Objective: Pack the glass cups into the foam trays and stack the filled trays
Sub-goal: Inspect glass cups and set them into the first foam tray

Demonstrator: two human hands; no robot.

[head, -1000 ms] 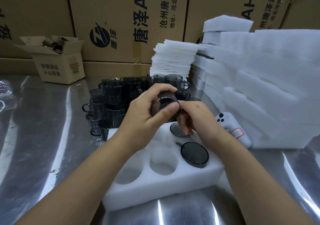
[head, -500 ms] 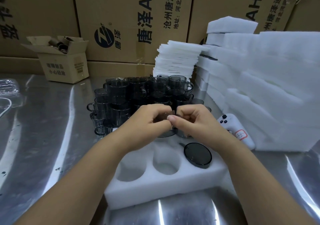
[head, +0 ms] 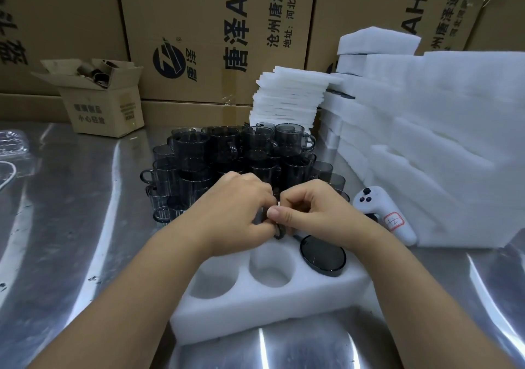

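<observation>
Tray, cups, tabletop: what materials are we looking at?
tray: white foam, matte, with soft-edged cut pockets; likely polyethylene foam, not certain.
cups: smoky grey glass, glossy and see-through with sharp highlights; by look alone it could be clear plastic.
tabletop: bare metal, probably stainless steel; mirror-like streaked reflections and fine scratches.

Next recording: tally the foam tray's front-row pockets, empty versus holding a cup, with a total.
Empty pockets: 2
Pockets with a seated cup: 1
Total: 3
Back row hidden by the left hand and right hand, both gripping a second cup.
</observation>
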